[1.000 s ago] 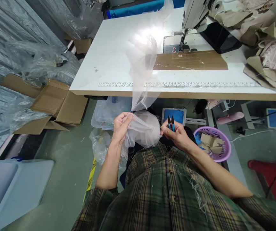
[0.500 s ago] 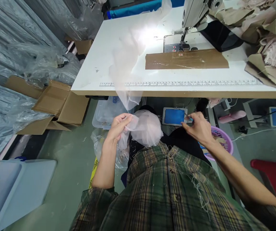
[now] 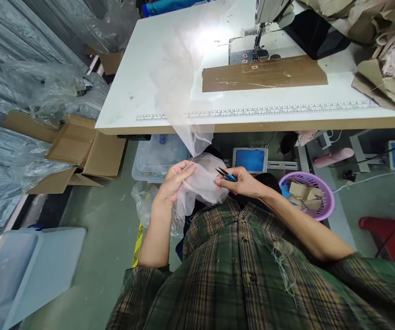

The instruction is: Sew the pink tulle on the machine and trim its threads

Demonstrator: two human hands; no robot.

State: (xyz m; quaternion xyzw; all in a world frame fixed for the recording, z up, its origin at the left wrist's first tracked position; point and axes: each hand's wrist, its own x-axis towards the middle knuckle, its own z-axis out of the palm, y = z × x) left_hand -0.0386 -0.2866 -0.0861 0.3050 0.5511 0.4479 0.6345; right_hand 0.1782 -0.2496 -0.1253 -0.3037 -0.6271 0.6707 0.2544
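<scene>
Now right hand [image 3: 243, 182] brings snips [image 3: 225, 174] against sheer fabric [image 3: 202, 183].

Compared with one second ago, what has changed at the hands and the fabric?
The right hand, holding the thread snips, swung out to the right and has come back to the sheer fabric; the blades, upright before, now point left at it. The left hand kept its grip on the fabric. The white table and purple basket stayed as they were.
</scene>
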